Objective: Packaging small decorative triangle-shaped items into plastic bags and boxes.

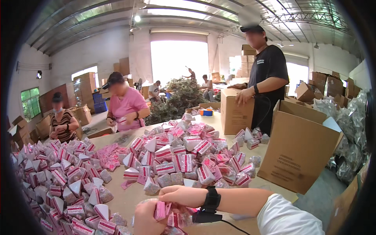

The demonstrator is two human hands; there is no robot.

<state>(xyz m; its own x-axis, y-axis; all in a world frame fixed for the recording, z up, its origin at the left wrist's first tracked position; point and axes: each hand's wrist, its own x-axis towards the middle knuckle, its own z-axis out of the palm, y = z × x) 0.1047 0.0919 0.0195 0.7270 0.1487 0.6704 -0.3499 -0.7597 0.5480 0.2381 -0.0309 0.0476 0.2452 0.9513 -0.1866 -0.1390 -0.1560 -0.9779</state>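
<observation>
Close to the table's near edge, my left hand (148,218) is closed around a small clear-wrapped packet with a pink label card (160,210). My right hand (181,195) reaches across from the right, its fingers pinched at the top of the same card and packet. A black strap with a device and cable circles my right wrist. Just beyond my hands lies a heap of wedge-shaped packets (164,154), white with pink stripes in clear wrapping. A second heap of the same packets (72,188) spreads on the left. Fingers partly hide the held packet.
Loose pink cards (108,156) lie between the heaps. At the right stands an open cardboard box (299,152). Behind it, a person in black rests hands on another box (237,111). A person in pink and one in stripes work across the table (217,122).
</observation>
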